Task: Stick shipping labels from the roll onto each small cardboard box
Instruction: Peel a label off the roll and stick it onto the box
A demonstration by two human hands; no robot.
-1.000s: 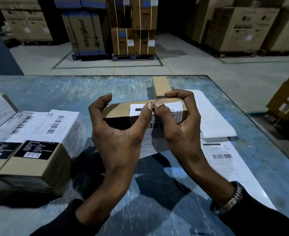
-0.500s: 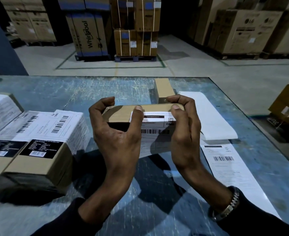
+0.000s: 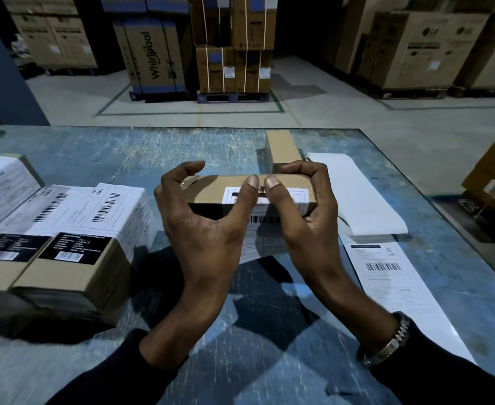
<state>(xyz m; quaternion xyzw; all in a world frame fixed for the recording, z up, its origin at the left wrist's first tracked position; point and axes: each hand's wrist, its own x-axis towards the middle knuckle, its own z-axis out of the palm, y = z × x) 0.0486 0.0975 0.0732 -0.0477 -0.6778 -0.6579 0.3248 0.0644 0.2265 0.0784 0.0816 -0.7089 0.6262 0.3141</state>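
Observation:
I hold a small cardboard box (image 3: 211, 190) above the blue table (image 3: 94, 153) with both hands. My left hand (image 3: 208, 229) grips its left part, fingers curled over the far edge. My right hand (image 3: 307, 226) grips its right part the same way. Both thumbs press side by side on a white shipping label (image 3: 269, 226) that wraps from the box's top over its near face and hangs below. The strip of labels (image 3: 386, 276) lies flat at my right. Another small box (image 3: 282, 150) stands behind the held one.
Labelled boxes (image 3: 74, 229) are grouped at the left of the table. The table's right edge runs diagonally past the label strip. Beyond the table stand large cartons (image 3: 149, 54) on pallets across the warehouse floor.
The thumbs, spread apart half a second ago, have come back together on top of the box. The box has tipped so more of its top face shows.

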